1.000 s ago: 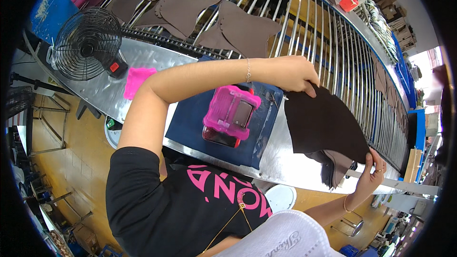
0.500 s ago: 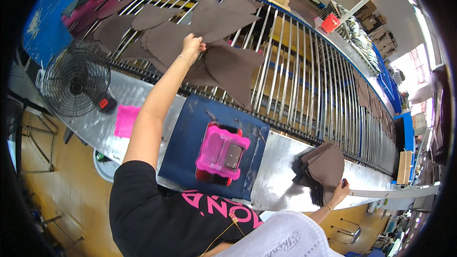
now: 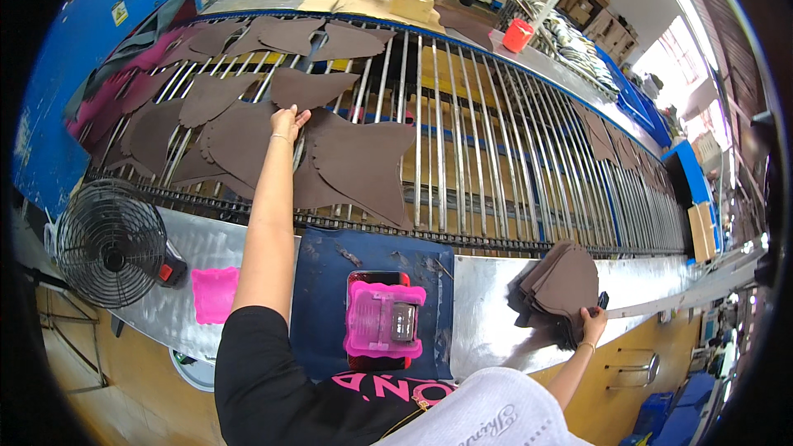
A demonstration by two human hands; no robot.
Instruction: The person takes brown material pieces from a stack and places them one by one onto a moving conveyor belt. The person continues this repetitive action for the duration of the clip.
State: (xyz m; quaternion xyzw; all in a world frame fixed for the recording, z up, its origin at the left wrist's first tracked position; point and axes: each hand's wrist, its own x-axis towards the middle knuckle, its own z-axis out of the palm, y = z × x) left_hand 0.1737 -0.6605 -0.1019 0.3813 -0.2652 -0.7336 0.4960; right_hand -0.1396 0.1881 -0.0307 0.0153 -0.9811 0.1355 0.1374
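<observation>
View from the head camera, looking down over a work station beside a roller conveyor (image 3: 496, 140) of parallel metal rods. The left hand (image 3: 287, 124) reaches far forward on an outstretched arm; its fingers are extended and laid flat on a brown cut piece (image 3: 355, 167) that lies on the rods, touching it at its left edge rather than pinching it. Around this piece lie further brown pieces (image 3: 215, 95) of similar outline, some overlapping, spread over the left part of the conveyor; more sit far along the rods at the right (image 3: 599, 136). The right hand (image 3: 591, 324) is low at the right, its fingers closed on the lower edge of a stack of brown pieces (image 3: 562, 285) that rests on the metal surface (image 3: 487, 306) in front of the conveyor; thumb position cannot be told. Between the two arms, on a dark blue mat (image 3: 330, 281) laid on the surface, stands a pink device (image 3: 384, 320) on a red base. Left of the mat lie a pink cloth (image 3: 215, 293) and a small black fan (image 3: 111, 252) in a wire cage. A blue panel (image 3: 99, 41) borders the conveyor at the far left. Beyond the rods, a red cup (image 3: 518, 35) stands on the far side.
</observation>
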